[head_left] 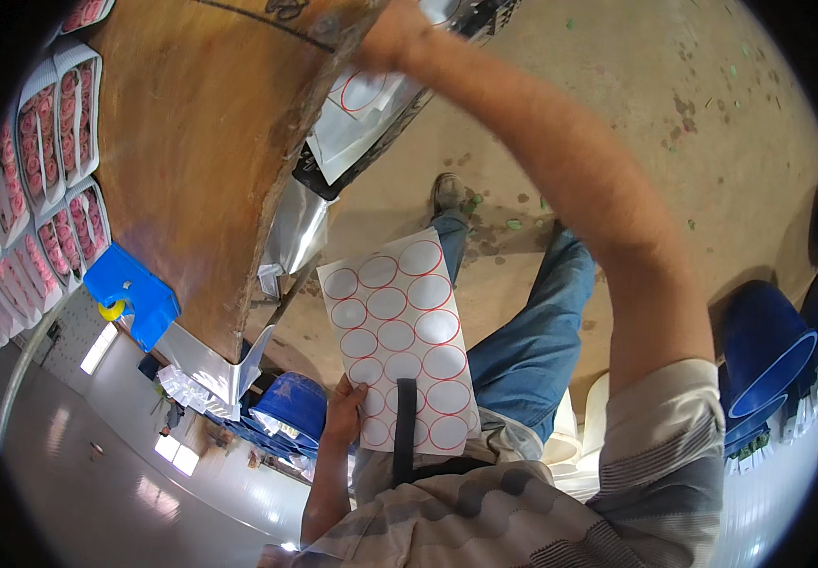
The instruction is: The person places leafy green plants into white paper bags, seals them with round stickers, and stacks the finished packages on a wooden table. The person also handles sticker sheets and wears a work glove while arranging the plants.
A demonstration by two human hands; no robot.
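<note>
Floor: bare concrete [617, 85], stained, with small green scraps; I see blue jeans and one shoe [447, 192] below me.
Bench: wooden top [201, 161] at upper left; trays of pink pieces [54, 123] along its far side, a blue block [134, 293] at its edge.
Pouches: silvery foil pouches [295, 232] hang off the bench edge; one white, red-ringed label [362, 95] shows on a pouch at top.
Sheet: sticker sheet [400, 331], white with rows of red-ringed round labels, held upright in front of my body.
Left hand: left hand [345, 407] grips the sheet at its lower left edge, fingers closed on it.
Right hand: right hand [395, 33] reaches up to the pouches at the bench edge; fingers hidden, so I cannot tell its grip.
Handling: I judge the sheet light, thin and floppy, prone to creasing; best held by an edge margin, clear of the labels.
Surroundings: stacked blue tubs [764, 350] at right; another tub [295, 402] under the bench.
</note>
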